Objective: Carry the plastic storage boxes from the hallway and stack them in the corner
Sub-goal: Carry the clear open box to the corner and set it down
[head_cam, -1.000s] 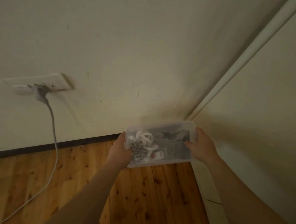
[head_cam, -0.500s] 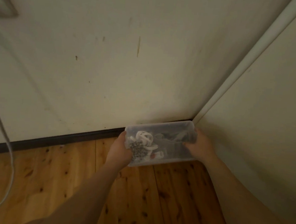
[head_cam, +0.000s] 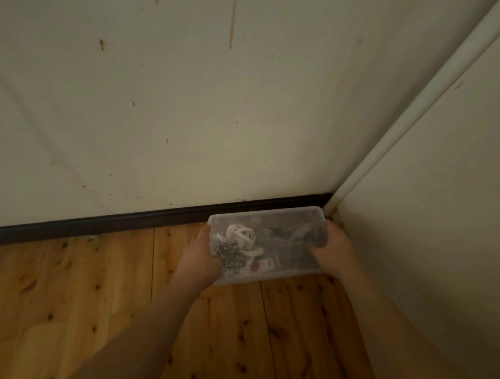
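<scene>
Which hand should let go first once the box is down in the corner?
Left, probably. The left hand grips the plastic box on its open-floor side; the right hand is wedged between box and side wall.

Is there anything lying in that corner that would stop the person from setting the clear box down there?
Nothing visible does. The clear box, held by the left hand and right hand, is already close to the corner. The wooden floor showing below it is bare, with only the dark skirting board behind. The patch directly under the box is hidden.
</scene>
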Tool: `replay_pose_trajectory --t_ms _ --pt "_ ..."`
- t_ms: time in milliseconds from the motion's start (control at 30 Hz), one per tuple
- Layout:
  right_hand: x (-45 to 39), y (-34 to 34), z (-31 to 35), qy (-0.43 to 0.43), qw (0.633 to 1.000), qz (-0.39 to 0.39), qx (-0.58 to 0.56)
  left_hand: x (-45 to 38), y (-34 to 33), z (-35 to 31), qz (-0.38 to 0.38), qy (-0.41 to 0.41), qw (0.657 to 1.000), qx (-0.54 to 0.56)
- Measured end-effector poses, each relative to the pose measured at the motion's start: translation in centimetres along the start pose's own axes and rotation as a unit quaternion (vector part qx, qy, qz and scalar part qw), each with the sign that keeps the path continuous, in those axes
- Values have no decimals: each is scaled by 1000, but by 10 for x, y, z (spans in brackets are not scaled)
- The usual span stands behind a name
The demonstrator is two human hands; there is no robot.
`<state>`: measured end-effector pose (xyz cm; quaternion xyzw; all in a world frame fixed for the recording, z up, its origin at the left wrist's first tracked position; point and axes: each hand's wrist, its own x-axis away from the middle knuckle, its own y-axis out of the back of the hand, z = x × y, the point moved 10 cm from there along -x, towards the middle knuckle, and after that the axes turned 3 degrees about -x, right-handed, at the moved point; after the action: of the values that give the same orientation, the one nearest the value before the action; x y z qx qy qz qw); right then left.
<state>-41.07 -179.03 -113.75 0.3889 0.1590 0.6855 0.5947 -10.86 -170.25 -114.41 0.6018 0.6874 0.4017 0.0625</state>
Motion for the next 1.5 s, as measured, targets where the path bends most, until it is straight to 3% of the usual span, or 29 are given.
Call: replay_pose_trajectory --t_ms 800,1500 --pt "-21 -12 -1 13 999 11 51 -12 -2 4 -3 0 999 -50" --pt "-20 -10 -5 -38 988 27 149 -19 -12 -4 39 -13 994 -105"
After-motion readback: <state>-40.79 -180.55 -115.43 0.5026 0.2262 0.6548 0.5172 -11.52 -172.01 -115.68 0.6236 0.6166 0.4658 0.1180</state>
